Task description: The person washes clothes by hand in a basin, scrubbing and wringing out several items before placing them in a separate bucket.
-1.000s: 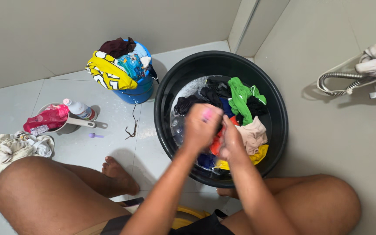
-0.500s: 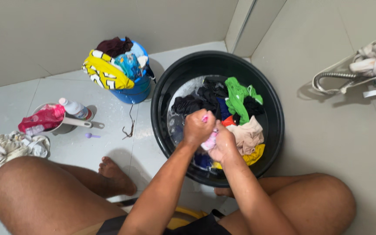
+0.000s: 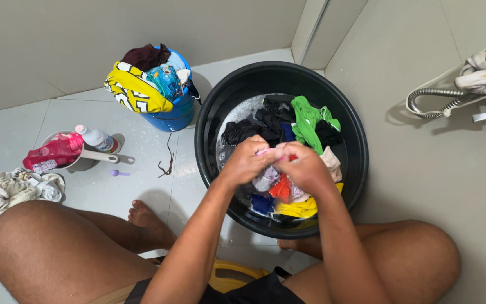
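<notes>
Both hands, left (image 3: 247, 160) and right (image 3: 305, 166), fingers clenched on a pink cloth (image 3: 270, 152) over the basin (image 3: 209, 124); probably soft, wet, slippery; bucket (image 3: 175, 115) at ten o'clock

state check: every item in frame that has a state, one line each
Round black plastic basin: holds soapy water and soaking clothes.
Blue plastic bucket: heaped with clothes.
Left hand: clenched on small pink cloth.
Right hand: clenched on same cloth.
Metal shower hose: coiled, hanging.

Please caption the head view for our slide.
Both hands, left hand and right hand, scrub a pink garment over a black washtub.
</notes>
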